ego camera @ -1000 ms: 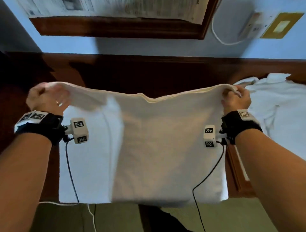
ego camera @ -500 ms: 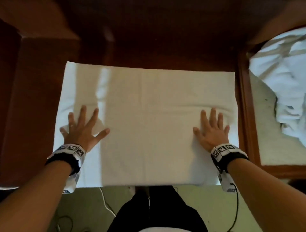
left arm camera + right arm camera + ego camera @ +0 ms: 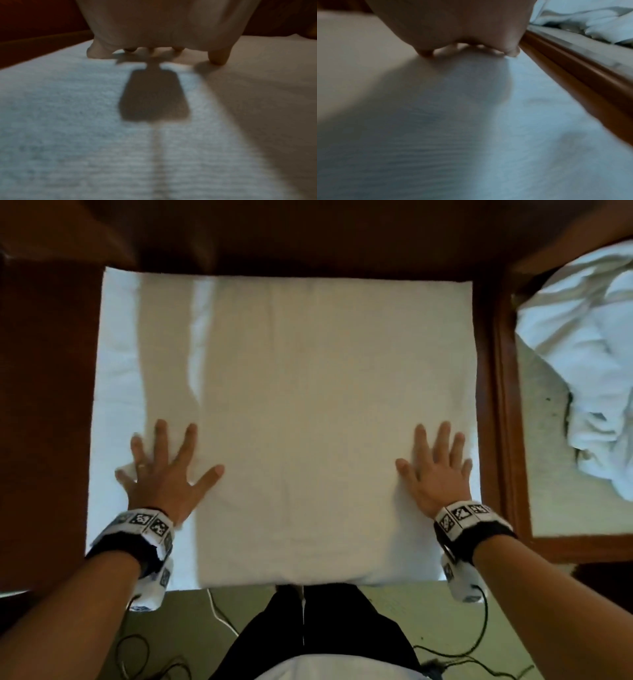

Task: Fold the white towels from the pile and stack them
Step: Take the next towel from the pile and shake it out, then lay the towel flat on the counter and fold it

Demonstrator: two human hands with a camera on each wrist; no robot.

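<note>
Nearest to me were the dark trousers (image 3: 318, 631) and thin cables (image 3: 455, 652) on the greenish floor (image 3: 376, 601). Both forearms wore wrist bands with black-and-white markers (image 3: 147, 520). Left hand (image 3: 164, 474) lay flat on the white towel (image 3: 308, 405), fingers (image 3: 160, 436) straight and spread, gripping nothing, near the towel's front left part. Right hand (image 3: 435, 470) also lay flat, fingers (image 3: 442, 440) straight and close together, pressing near the front right edge, nothing pinched. Left wrist view showed that palm (image 3: 163, 24) on the cloth, with a blocky shadow (image 3: 152, 94) cast on the terry. Right wrist view was blurred but the palm (image 3: 453, 24) touched the cloth just beside a wooden rail (image 3: 582, 75). The towel was spread on the dark wooden worktop (image 3: 44, 405), its front edge hanging just over the near side; a lengthwise fold line ran down its left part, with a bluish lit strip further left. To the right, past the wooden rail, the pile of crumpled white towels (image 3: 589, 371) sat on a separate pale surface (image 3: 548, 474), well apart from my hands.
</note>
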